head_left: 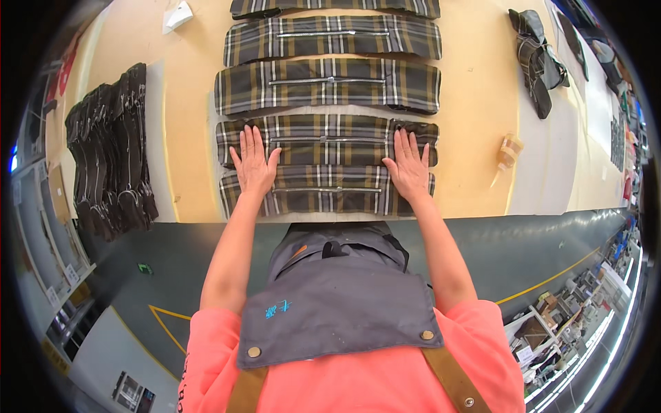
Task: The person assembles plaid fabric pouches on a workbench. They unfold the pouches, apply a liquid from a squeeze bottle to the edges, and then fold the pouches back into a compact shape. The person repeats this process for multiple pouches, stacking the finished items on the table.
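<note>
Several long plaid fabric pieces, dark with olive and white stripes, lie in a column on the table, each with a zipper along its middle. My left hand (255,160) rests flat, fingers spread, on the left end of the second-nearest plaid piece (323,153). On that piece's right end my right hand (409,162) lies flat too, fingers apart. Both palms reach over the nearest plaid piece (323,201) at the table's front edge. Beyond my fingertips is another plaid piece (327,96), with a further plaid piece (330,47) behind it. Neither hand grips anything.
A stack of dark zippered pieces (110,148) overhangs the table (189,138) at the left. To the right stand a small bottle with a thin nozzle (509,151) and a heap of dark plaid fabric (536,65). A white piece (179,15) lies at the far left.
</note>
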A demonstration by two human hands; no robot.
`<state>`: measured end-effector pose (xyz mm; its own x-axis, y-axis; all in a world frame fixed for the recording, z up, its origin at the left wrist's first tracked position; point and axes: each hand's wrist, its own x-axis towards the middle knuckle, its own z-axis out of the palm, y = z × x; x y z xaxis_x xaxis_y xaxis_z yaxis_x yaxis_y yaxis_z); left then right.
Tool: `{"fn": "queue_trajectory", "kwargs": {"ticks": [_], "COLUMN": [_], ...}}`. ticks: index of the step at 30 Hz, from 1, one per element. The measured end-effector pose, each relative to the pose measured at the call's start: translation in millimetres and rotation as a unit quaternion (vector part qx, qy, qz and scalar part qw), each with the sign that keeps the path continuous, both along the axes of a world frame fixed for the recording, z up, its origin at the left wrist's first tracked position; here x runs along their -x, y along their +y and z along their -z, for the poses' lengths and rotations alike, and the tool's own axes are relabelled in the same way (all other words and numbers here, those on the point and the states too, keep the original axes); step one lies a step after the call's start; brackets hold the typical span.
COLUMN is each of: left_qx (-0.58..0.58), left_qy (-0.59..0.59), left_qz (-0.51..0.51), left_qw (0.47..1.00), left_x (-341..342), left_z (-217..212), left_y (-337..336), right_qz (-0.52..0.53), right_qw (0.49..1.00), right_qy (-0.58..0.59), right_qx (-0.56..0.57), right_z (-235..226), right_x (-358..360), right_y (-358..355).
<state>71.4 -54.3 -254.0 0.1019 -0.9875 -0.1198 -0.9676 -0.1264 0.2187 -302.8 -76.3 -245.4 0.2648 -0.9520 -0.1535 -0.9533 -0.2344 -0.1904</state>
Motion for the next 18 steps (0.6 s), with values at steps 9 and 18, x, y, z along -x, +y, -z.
{"fn": "queue_trajectory", "kwargs": {"ticks": [9,18], "left_qx": [0.091,-0.003], "left_qy": [-0.014,-0.083], "left_qz": [-0.005,-0.041], "left_qw": [0.996,0.996], "left_x": [24,-2], "left_z": [-35,6], "left_y": [-83,-140], "right_qz": [0.010,-0.036], "right_qw": [0.998,0.998], "right_qy": [-0.056,-0.033], "right_qx": [0.034,0.028], "right_z": [-50,5], "right_x": [-38,-2], "right_y": [-82,-147]}}
